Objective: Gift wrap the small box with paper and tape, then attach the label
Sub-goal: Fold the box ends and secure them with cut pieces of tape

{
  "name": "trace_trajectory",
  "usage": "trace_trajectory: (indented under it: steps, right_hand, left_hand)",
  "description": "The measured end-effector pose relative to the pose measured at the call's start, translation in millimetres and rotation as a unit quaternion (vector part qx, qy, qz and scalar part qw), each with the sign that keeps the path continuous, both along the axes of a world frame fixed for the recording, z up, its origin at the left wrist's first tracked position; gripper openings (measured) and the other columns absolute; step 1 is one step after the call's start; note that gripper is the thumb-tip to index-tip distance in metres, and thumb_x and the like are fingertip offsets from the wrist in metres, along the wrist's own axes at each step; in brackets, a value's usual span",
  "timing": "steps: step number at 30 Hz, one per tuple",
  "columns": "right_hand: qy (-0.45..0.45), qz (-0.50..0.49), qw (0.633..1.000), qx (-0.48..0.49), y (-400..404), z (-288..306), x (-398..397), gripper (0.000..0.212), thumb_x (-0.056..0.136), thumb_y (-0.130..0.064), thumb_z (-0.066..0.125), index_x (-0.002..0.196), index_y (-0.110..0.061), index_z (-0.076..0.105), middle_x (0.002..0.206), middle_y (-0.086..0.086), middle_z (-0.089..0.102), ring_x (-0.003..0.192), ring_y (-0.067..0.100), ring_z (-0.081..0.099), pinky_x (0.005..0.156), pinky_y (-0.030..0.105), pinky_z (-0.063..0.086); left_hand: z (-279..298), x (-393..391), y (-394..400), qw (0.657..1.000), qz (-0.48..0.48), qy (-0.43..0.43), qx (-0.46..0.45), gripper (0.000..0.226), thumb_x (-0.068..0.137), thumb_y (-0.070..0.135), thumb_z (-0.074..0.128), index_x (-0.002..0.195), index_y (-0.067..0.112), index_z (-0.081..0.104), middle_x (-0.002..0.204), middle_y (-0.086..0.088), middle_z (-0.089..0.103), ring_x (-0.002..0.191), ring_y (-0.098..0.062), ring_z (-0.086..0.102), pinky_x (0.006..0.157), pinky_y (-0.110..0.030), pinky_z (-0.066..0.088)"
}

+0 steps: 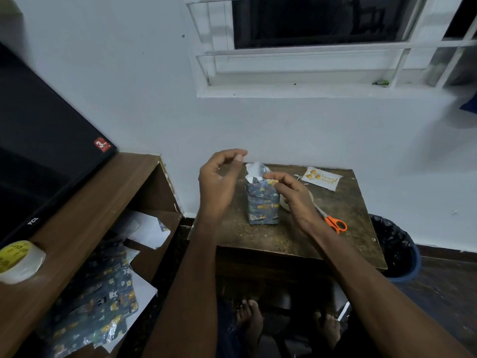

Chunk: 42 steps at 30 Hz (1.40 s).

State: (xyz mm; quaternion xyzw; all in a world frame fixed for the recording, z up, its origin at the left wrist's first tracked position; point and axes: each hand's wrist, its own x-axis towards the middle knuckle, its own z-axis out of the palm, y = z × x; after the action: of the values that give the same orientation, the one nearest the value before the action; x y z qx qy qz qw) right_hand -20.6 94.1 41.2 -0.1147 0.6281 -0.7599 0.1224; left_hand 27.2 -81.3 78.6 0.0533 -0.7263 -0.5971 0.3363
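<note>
White wall and a barred window are filling the background, and below them a small brown desk is carrying the work. On it the small box is standing upright on end, its long axis vertical, already sleeved in dark patterned paper, with the top end unfolded and white paper flaps sticking up. Both hands are hovering at that open top: the left hand just to the left with fingers loosely curled and holding nothing I can make out, the right hand just to the right, its fingers curling at the box's upper edge, touching or pinching the paper, though I cannot tell which. So the flaps are lying between the two hands, the right one nearer. A tape roll is sitting partly hidden behind the right hand, orange-handled scissors nearer right, and the label at the far right of the desk, well apart from the box
</note>
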Motion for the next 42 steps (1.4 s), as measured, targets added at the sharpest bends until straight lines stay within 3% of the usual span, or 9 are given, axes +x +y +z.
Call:
trace_trajectory:
  steps: [3, 6, 13, 18, 23, 30, 34, 39, 42]
  right_hand:
    - [0.005, -0.004, 1.000, 0.013, -1, -2, -3, 0.027, 0.102, 0.002, 0.052, 0.123, 0.002, 0.068, 0.103, 0.003, 0.072, 0.072, -0.007, 0.067, 0.058, 0.010, 0.049]
    - [0.008, -0.002, 1.000, 0.019, -1, -3, -4, 0.025, 0.102, -0.002, 0.056, 0.122, -0.003, 0.071, 0.106, 0.002, 0.074, 0.081, -0.003, 0.070, 0.065, 0.015, 0.052]
    - [-0.010, 0.014, 1.000, 0.005, -1, -8, -7, 0.025, 0.097, -0.005, 0.062, 0.115, -0.016, 0.076, 0.115, 0.014, 0.075, 0.099, 0.020, 0.072, 0.085, 0.043, 0.062]
    - [-0.023, 0.017, 1.000, -0.011, -2, -7, -7, 0.024, 0.097, -0.003, 0.063, 0.114, -0.013, 0.075, 0.115, 0.016, 0.074, 0.098, 0.021, 0.072, 0.087, 0.047, 0.062]
    - [-0.024, 0.022, 0.999, -0.013, -2, -8, -7, 0.016, 0.095, -0.004, 0.068, 0.110, -0.005, 0.074, 0.109, 0.013, 0.077, 0.091, 0.017, 0.073, 0.075, 0.035, 0.059]
    - [0.098, -0.022, 0.995, 0.020, 1, -11, -9, 0.018, 0.097, -0.018, 0.072, 0.092, -0.002, 0.076, 0.092, 0.003, 0.077, 0.086, 0.008, 0.070, 0.072, 0.020, 0.054]
    - [0.138, 0.020, 0.988, 0.059, 6, -13, -10, 0.037, 0.087, -0.045, 0.078, 0.095, -0.009, 0.076, 0.108, -0.004, 0.073, 0.100, 0.007, 0.067, 0.083, 0.024, 0.052]
    - [0.155, 0.011, 0.985, 0.075, 3, -22, -14, 0.025, 0.082, -0.028, 0.088, 0.095, -0.011, 0.075, 0.111, 0.006, 0.073, 0.108, 0.026, 0.069, 0.096, 0.046, 0.056]
    - [0.148, 0.014, 0.986, 0.070, 2, -21, -15, 0.022, 0.086, -0.027, 0.085, 0.096, -0.009, 0.076, 0.107, 0.007, 0.075, 0.104, 0.025, 0.071, 0.090, 0.045, 0.059]
  left_hand:
    - [-10, 4, -17, 0.990, -0.025, -0.131, 0.055, 0.020, 0.100, 0.005, 0.066, 0.097, 0.021, 0.076, 0.090, 0.009, 0.074, 0.081, 0.001, 0.064, 0.081, -0.016, 0.049]
    - [-21, 4, -18, 0.972, -0.084, -0.215, 0.053, 0.023, 0.097, 0.001, 0.071, 0.096, 0.024, 0.075, 0.089, 0.005, 0.073, 0.088, -0.008, 0.066, 0.082, -0.017, 0.053]
    - [-30, -6, -13, 0.975, -0.098, -0.193, 0.044, 0.019, 0.094, 0.010, 0.076, 0.097, 0.027, 0.083, 0.101, 0.007, 0.081, 0.099, -0.008, 0.074, 0.089, -0.024, 0.059]
    - [-37, -12, -9, 0.967, -0.122, -0.212, 0.075, 0.015, 0.093, 0.018, 0.079, 0.107, 0.019, 0.084, 0.107, 0.002, 0.082, 0.107, -0.018, 0.076, 0.096, -0.034, 0.060]
    - [-34, -13, -5, 0.967, -0.121, -0.206, 0.087, 0.015, 0.090, 0.011, 0.081, 0.104, 0.011, 0.083, 0.105, -0.004, 0.081, 0.105, -0.022, 0.075, 0.080, -0.023, 0.059]
    - [-35, -16, -10, 0.972, -0.102, -0.207, 0.040, 0.007, 0.087, 0.020, 0.086, 0.090, 0.027, 0.085, 0.097, 0.000, 0.082, 0.100, -0.025, 0.076, 0.097, -0.049, 0.061]
    - [-38, -16, -12, 0.977, -0.086, -0.193, -0.013, 0.009, 0.093, 0.034, 0.078, 0.087, 0.038, 0.083, 0.095, 0.009, 0.081, 0.096, -0.016, 0.077, 0.096, -0.052, 0.061]
    - [-29, -8, -14, 0.963, -0.138, -0.228, -0.036, 0.024, 0.103, 0.052, 0.062, 0.099, 0.038, 0.080, 0.105, 0.016, 0.080, 0.108, -0.005, 0.072, 0.106, -0.042, 0.056]
    - [-31, -3, -20, 0.955, -0.192, -0.218, -0.057, 0.026, 0.089, 0.041, 0.084, 0.113, 0.035, 0.075, 0.118, 0.012, 0.076, 0.115, -0.004, 0.068, 0.103, -0.038, 0.057]
